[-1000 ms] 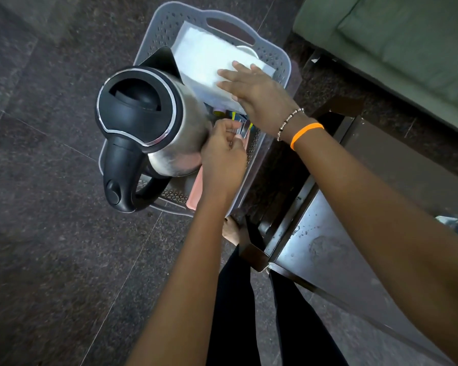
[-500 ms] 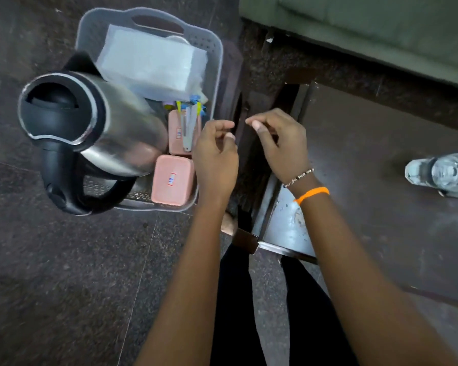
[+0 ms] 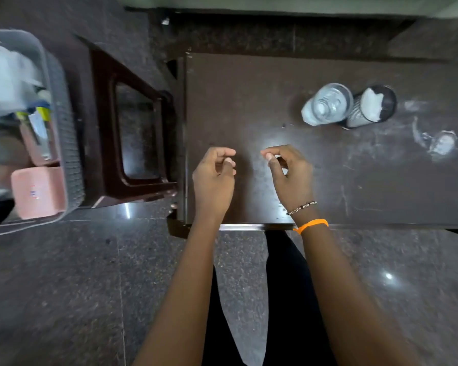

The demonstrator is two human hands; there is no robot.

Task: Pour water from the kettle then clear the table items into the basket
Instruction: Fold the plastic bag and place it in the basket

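The basket sits on the floor at the far left of the view, well apart from the table. It is grey, with little holes in its wall. Inside it is a pink box in the near corner. Past that lies another pink thing with some small yellow and blue things on it, too blurry to name. Past those is a white pack. The kettle cannot be made out in this view; only a dark, blurred bit shows at the left edge.

Close to the camera are two bare arms and dark trousers, over a shiny speckled floor. The arms reach forward to the near edge of the table.

The left hand is over the near left part of the table. Its fingers are loosely curled and it holds nothing. The right hand is just beside it, with a small gap between the two. Its fingers are loosely curled too, and it holds nothing. The right wrist has an orange band and a bead bracelet.

Between the basket and the table stands a dark brown stool, touching or almost touching the table's left side.

Farther back on the table, to the right, a clear glass stands. A dark ribbed cup is right next to it and looks to be touching it. A wet patch lies near the right edge.

Past the table is more floor, and then the edge of a green sofa.
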